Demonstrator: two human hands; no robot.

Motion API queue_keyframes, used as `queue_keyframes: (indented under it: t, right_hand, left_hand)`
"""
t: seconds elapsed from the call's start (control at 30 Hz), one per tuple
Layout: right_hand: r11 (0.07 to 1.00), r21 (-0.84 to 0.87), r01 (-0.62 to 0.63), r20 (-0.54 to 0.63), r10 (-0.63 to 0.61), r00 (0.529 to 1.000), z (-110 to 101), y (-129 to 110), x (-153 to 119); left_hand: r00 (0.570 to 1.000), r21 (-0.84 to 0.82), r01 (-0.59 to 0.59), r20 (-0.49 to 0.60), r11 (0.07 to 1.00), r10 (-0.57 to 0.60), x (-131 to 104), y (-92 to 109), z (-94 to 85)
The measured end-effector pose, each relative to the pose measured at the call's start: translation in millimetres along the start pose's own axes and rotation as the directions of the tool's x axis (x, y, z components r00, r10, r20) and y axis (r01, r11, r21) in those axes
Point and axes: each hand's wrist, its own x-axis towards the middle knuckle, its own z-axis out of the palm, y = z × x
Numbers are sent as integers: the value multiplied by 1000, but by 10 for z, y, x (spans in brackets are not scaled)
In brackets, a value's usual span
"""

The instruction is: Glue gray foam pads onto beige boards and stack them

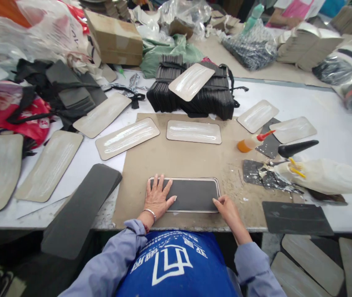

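Note:
A dark grey rectangular panel [194,195] lies on a slightly larger, light-edged board with rounded corners, near the front edge of the table. My left hand [157,199] rests flat on its left end, fingers spread. At the lower right corner, my right hand [227,209] pinches the edge between thumb and fingers. Beyond them sits a light board [193,132] with white streaks, and another streaked board [127,138] is to its left. A stack of dark panels [81,210] overhangs the table edge at the left.
Black strapped bundles [191,88] stand at the back centre, with a streaked board on top. An orange glue bottle [250,143] and a white bag [324,175] are on the right. A cardboard box [114,39] stands back left. A person's arm shows at the top right.

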Motion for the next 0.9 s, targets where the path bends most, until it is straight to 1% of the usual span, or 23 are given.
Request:
queue_keyframes:
  t: [0.1, 0.13, 0.17, 0.2, 0.23, 0.27, 0.3, 0.33, 0.37, 0.4, 0.43, 0.5, 0.6, 0.77, 0.9]
  right_hand:
    - [996, 78, -40, -99, 47, 994, -24, 103, 6]
    - [996, 89, -18, -140, 31, 990, -29, 96, 16]
    - [996, 83, 31, -185, -15, 983, -28, 57, 27]
    - [992, 55, 112, -233, -96, 968, -17, -12, 37]
    - [977, 7, 214, -275, -204, 940, 6, -106, 42]
    - [944, -59, 323, -298, -326, 897, 41, -215, 44]
    - [897, -135, 422, -298, -443, 846, 87, -327, 42]
    - [843, -214, 493, -281, -537, 796, 142, -430, 41]
    - [793, -290, 537, -252, -604, 756, 202, -514, 43]
    - [750, -357, 557, -216, -647, 732, 262, -574, 51]
    - [715, -413, 563, -177, -670, 721, 319, -606, 64]
    - [667, -486, 564, -107, -686, 720, 411, -602, 104]
    - [632, -519, 575, -52, -695, 717, 475, -526, 162]
    - [636, -509, 580, -73, -704, 707, 480, -495, 164]
    - [667, -419, 616, -159, -722, 673, 483, -475, 164]
  left_hand:
    - [1000, -35, 2, 6, 999, -2, -8, 4, 11]
    - [1000, -43, 1, 8, 999, -1, -8, 3, 14]
    - [1000, -50, 1, 11, 999, 0, -5, 1, 16]
    - [1000, -56, 2, 13, 998, -1, -2, -2, 16]
    - [1000, -62, 2, 15, 998, -1, 0, -6, 16]
    - [1000, -68, 4, 16, 998, -3, 2, -9, 14]
    - [1000, -74, 5, 16, 997, -4, 2, -12, 11]
    - [1000, -81, 5, 17, 997, -4, 0, -15, 6]
    - [1000, -88, 2, 17, 996, -1, -4, -17, 2]
    - [1000, -95, 0, 16, 995, 2, -7, -19, -3]
    - [1000, -103, -4, 17, 995, 5, -11, -22, -8]
    - [1000, -117, -10, 19, 993, 12, -16, -28, -14]
    - [1000, -131, -9, 21, 991, 12, -20, -38, -14]
    - [1000, -117, 1, 18, 993, 2, -24, -47, 3]
    - [1000, -134, -8, 27, 991, 12, -20, -54, -14]
